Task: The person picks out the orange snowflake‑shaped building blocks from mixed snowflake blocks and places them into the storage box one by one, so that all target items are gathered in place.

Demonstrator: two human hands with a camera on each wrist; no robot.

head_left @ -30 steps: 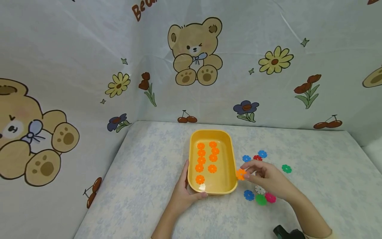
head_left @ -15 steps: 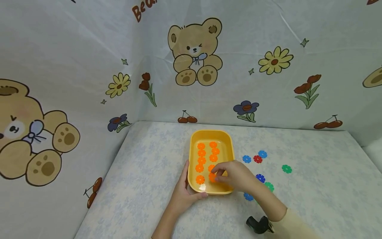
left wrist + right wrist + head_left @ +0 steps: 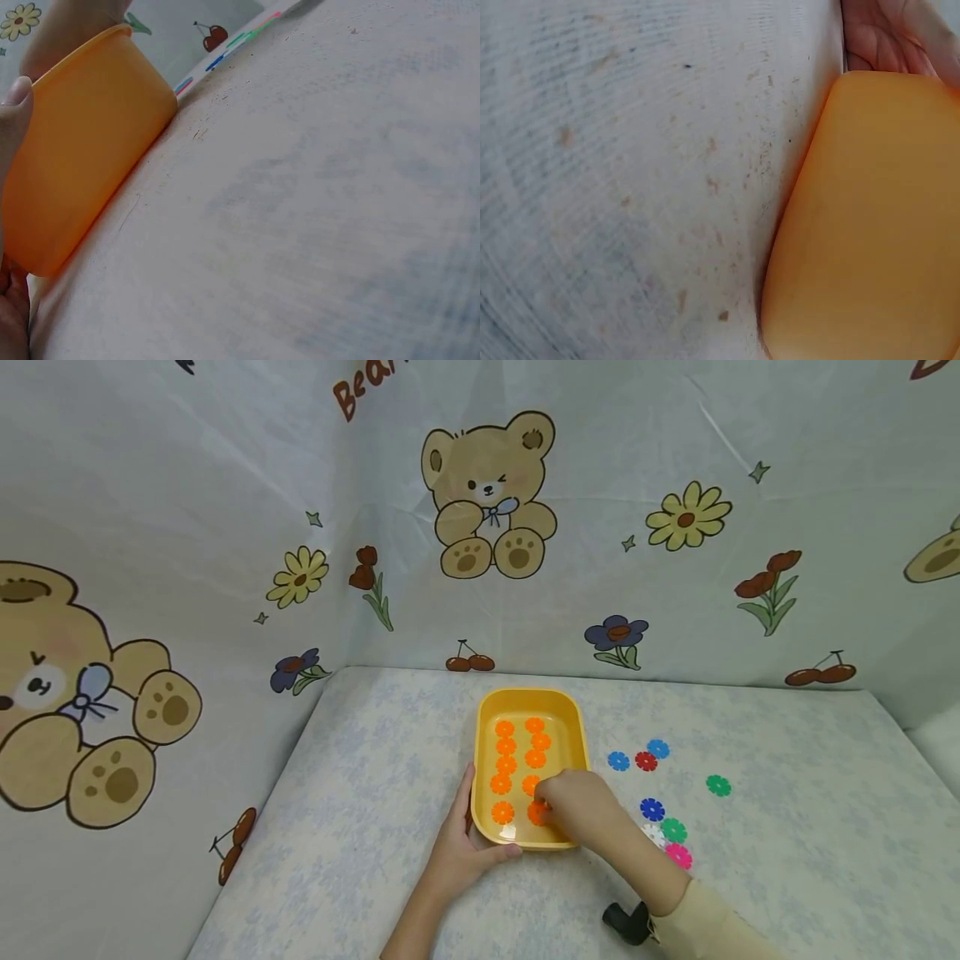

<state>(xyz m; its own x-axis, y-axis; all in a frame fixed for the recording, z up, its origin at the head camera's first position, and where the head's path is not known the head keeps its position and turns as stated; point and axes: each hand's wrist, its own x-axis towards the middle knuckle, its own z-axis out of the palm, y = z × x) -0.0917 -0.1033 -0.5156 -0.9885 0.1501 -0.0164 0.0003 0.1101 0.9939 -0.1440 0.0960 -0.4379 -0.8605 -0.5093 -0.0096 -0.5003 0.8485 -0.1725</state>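
Observation:
A yellow plastic tray (image 3: 521, 828) rests on the table. Two columns of orange snowflake discs (image 3: 506, 765) lie on its floor. My left hand (image 3: 459, 852) holds the tray at its near left corner, fingers along the side and thumb at the near rim. Reaching over the right wall, my right hand (image 3: 588, 810) pinches an orange snowflake disc (image 3: 537, 813) at the low end of the right column. Its fingertips are partly hidden. Both wrist views show the tray's outer wall (image 3: 90, 150), but not the discs inside.
Right of the tray lie loose snowflake discs: blue (image 3: 618, 761), red (image 3: 646, 761), green (image 3: 718, 786), white and pink (image 3: 678, 856). A black device (image 3: 627, 923) sits at the right wrist. A bear-print cloth (image 3: 491, 610) stands behind the table.
My right hand has carried an orange disc from beside the tray over its wall and down to the right column's near end. The left hand and tray have stayed put.

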